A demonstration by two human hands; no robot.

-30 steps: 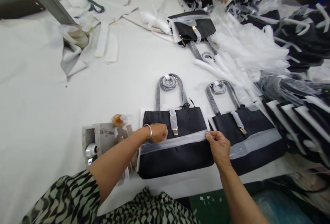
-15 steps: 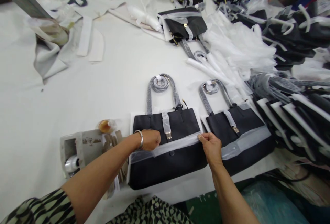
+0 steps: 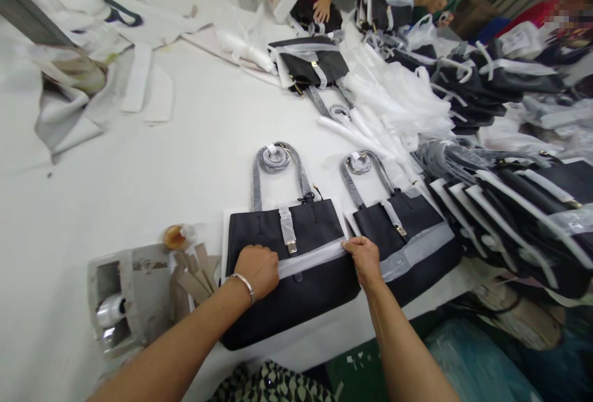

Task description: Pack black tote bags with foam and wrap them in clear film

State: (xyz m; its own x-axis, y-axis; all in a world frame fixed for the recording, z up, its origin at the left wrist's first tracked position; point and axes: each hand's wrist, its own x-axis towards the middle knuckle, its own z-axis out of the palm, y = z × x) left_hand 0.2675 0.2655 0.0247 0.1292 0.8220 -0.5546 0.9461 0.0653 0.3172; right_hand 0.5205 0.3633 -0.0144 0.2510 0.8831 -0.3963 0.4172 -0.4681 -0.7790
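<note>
A black handbag [image 3: 296,303] lies flat in front of me, its handles wrapped in clear film. Across its front runs a band of translucent wrapping film [image 3: 319,256]. My right hand [image 3: 365,260] pinches the band's right end at the bag's edge. At the left part of the band my left hand [image 3: 257,270] is closed, fingers curled under and knuckles up; its fingertips are hidden. Between my hands a film-covered strap with a metal clasp [image 3: 291,246] hangs down the bag's front. A second black handbag [image 3: 417,266] with a similar band lies just right of my right hand.
A grey tape dispenser [image 3: 148,284] stands on the left beside cardboard strips [image 3: 197,275]. White plastic bags [image 3: 398,90] pile up beyond the handbags. Stacked black bags [image 3: 523,217] crowd the right. Another person's hand [image 3: 321,9] rests on a bag at the far side.
My left hand has shifted down and left along the band, its knuckles now turned up. My right hand keeps its pinch. The camera view has swung slightly right.
</note>
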